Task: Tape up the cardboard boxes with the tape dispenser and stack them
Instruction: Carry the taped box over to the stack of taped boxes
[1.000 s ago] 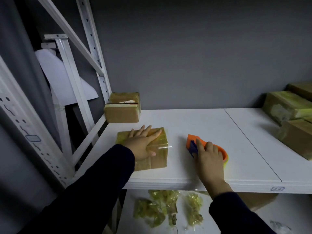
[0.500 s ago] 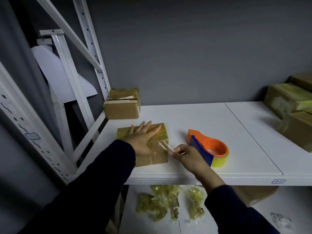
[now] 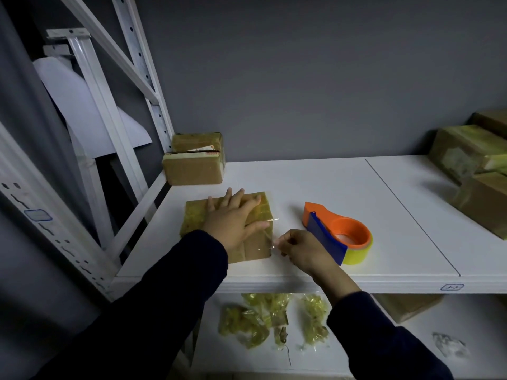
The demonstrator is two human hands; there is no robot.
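We are pressing our left hand point(image 3: 233, 223) flat, fingers spread, on the box point(image 3: 196, 215) at the front left of the shelf point(image 3: 343, 185). A second ago our right hand point(image 3: 304, 249) was resting on the tape dispenser point(image 3: 340, 234). Now the dispenser is standing alone at 3 o'clock of the box, and our right fingers point(image 3: 284, 244) are pinching what seems to be the loose tape end point(image 3: 270, 237), though the clear strip is hard to see. We are judging this box nearly sealed. Stacking it on the boxes point(image 3: 192, 171) at 11 o'clock is coming next.

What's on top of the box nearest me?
The left hand lies flat on the box, over shiny tape. The right hand pinches a loose tape end at its edge. What's beneath the palm is covered.
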